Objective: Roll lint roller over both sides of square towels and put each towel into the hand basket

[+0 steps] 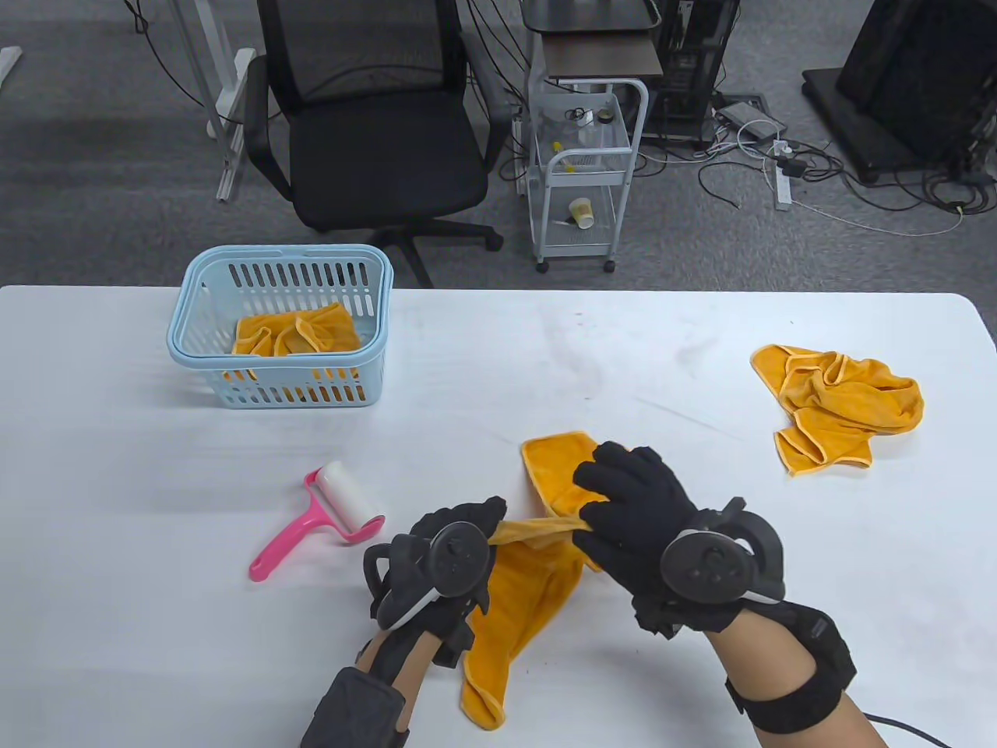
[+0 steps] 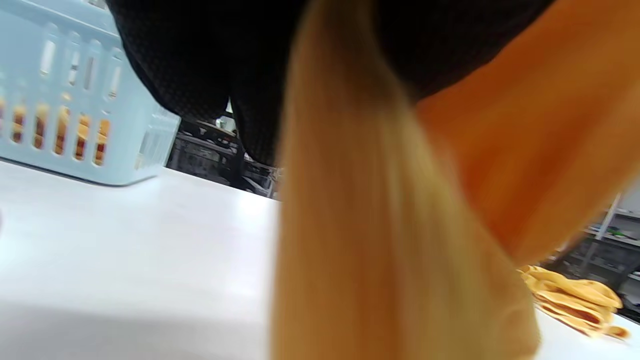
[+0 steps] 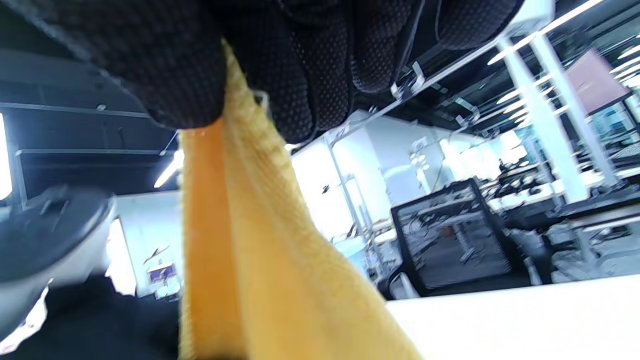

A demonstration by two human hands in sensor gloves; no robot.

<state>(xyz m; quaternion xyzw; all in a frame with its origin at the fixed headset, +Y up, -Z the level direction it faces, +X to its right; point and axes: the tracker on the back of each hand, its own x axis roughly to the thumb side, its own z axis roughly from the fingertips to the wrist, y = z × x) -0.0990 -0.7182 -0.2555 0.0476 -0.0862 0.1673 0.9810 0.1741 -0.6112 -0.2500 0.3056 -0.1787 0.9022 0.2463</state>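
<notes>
One orange cloth towel [image 1: 300, 333] lies in the light-blue plastic basket [image 1: 276, 372]; both hands' fingers [image 1: 604, 471] pinch a second orange towel [image 1: 530, 592]; a crumpled third [image 1: 837, 405] waits on the counter.

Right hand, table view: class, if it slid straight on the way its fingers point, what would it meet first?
Probably the towel under the right hand's fingers; beyond lies bare table, though height is unclear.
</notes>
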